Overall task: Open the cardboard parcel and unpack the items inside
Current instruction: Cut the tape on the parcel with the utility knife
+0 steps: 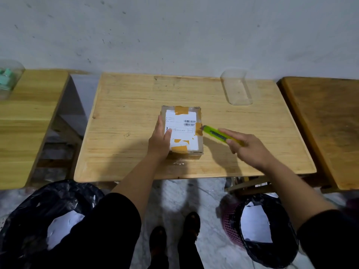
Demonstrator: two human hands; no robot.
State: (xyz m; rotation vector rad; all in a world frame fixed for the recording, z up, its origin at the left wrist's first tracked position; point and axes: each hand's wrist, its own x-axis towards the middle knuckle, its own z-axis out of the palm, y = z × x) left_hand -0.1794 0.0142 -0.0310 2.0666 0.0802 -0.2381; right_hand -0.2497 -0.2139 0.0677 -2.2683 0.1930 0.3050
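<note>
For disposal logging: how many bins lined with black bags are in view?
2: a big black-bagged bin on the floor bottom left, and a pink basket bin bottom right. Others may be off-frame.

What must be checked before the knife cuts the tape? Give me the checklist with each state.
1. Parcel flat on the table: ok.
2. Left hand pinning the parcel: ok.
3. Left hand clear of the knife tip's side: ok.
4. Right hand gripping the green utility knife: ok.
5. Knife tip at the brown tape on the right edge: ok.
6. Blade extended far enough: cannot tell.
</note>
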